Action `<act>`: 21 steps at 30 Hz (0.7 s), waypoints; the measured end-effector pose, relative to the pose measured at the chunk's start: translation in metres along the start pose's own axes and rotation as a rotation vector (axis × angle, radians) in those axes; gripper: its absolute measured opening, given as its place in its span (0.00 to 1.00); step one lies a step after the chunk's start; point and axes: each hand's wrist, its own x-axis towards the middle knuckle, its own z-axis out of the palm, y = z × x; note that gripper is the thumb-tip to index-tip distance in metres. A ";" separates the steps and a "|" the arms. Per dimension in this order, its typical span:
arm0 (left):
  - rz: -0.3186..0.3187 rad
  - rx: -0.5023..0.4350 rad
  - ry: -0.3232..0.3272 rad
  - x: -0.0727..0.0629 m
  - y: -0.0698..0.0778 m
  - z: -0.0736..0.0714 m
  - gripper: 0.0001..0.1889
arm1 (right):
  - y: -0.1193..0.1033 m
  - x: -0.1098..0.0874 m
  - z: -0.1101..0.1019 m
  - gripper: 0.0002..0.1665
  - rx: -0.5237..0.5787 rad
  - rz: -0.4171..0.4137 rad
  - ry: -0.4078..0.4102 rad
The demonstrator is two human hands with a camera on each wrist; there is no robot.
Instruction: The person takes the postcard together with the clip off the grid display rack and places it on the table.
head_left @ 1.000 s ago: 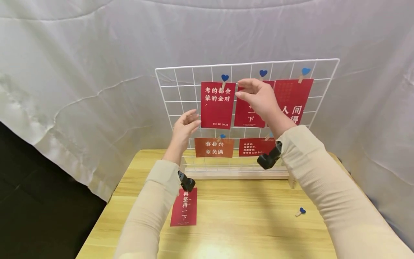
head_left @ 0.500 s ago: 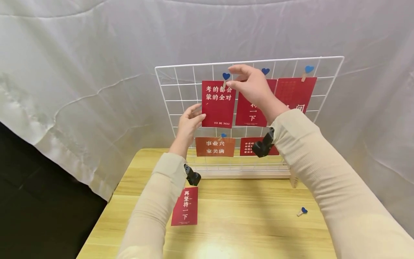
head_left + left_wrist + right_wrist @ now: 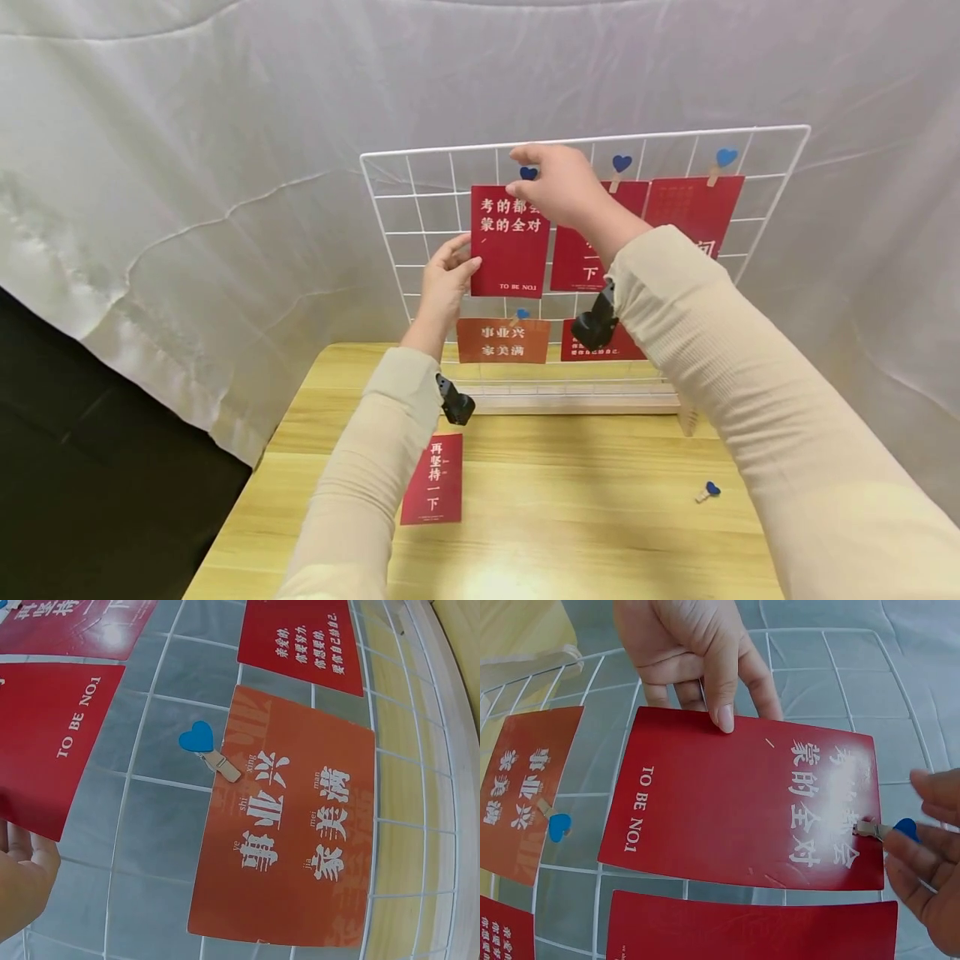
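Observation:
In the head view my left hand (image 3: pixel 444 287) pinches the left edge of a red card (image 3: pixel 506 260) with white lettering. The right wrist view shows that thumb on the card's front and the fingers behind it. A small wooden clothespin (image 3: pixel 868 829) with a dark blue heart (image 3: pixel 906 827) grips the card's top edge. My right hand (image 3: pixel 566 187) is at this clothespin, thumb and forefinger spread on either side of the heart, one digit overlapping it in the right wrist view. The card hangs against a white wire grid (image 3: pixel 420 197).
Right of it hang two more red cards (image 3: pixel 566 271) (image 3: pixel 693 208); below are an orange card (image 3: pixel 292 825) and a smaller red card (image 3: pixel 307 645). On the wooden table (image 3: pixel 555 492) lie a red card (image 3: pixel 442 492) and a loose heart clothespin (image 3: pixel 708 492).
My right hand has moved left from the middle card to the left card's clothespin. My left hand has moved up and right and taken hold of that card's left edge.

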 end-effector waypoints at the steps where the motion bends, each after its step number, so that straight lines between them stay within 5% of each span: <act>1: 0.000 -0.005 0.002 0.000 0.000 0.000 0.19 | -0.001 0.000 0.000 0.32 -0.016 0.010 -0.003; 11: 0.017 -0.029 -0.044 -0.003 0.000 -0.003 0.21 | -0.001 0.000 0.000 0.26 -0.148 0.013 0.026; 21: 0.025 -0.023 -0.061 -0.001 0.001 -0.005 0.22 | 0.005 0.003 0.000 0.23 -0.114 0.023 0.058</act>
